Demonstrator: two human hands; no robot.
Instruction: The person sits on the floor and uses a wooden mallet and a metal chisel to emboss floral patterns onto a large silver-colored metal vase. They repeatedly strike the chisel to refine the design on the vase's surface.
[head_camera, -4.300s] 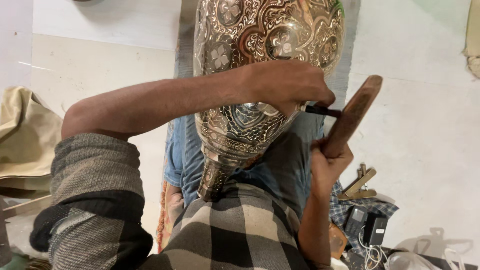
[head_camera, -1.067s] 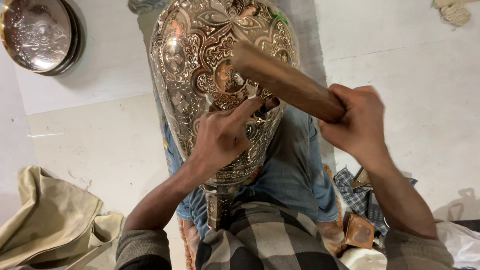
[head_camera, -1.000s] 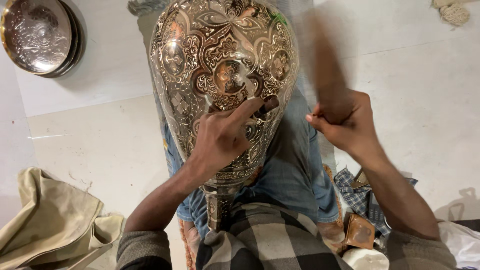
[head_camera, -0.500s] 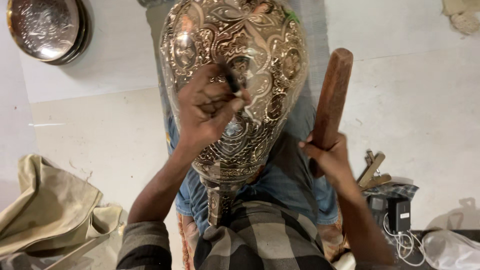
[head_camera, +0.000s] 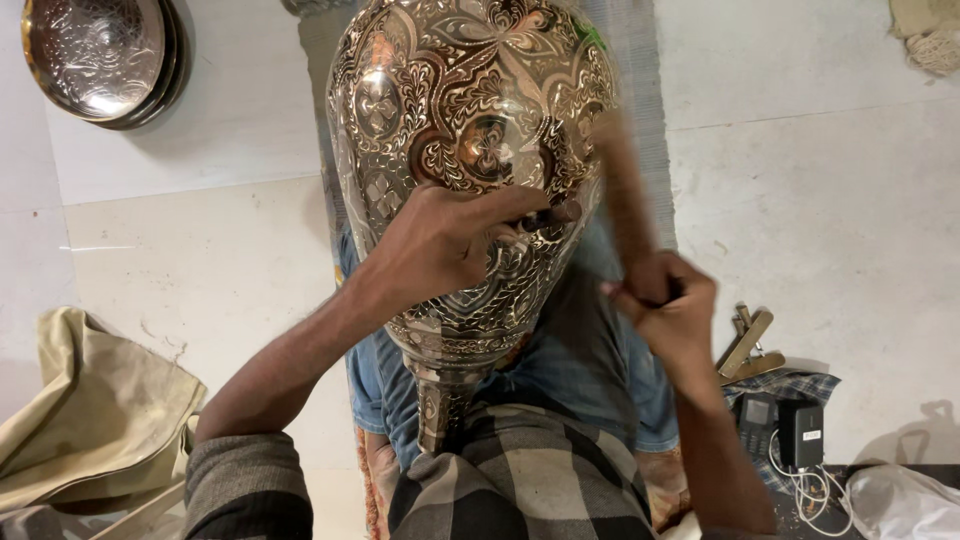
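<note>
A large engraved metal vase with floral patterns lies across my lap, its narrow neck towards me. My left hand rests on the vase's belly and grips a small dark chisel with its tip against the metal. My right hand is closed around the handle of a wooden mallet, which is motion-blurred just right of the chisel, beside the vase's right flank.
Stacked engraved metal plates lie on the floor at top left. A beige cloth bag sits at lower left. Wooden tools, a small phone, a dark charger block with white cable and a plastic bag lie at right.
The mallet, held upright away from the vase half a second ago, has swung down towards the chisel. My left hand with the chisel has shifted lower on the vase's belly.
</note>
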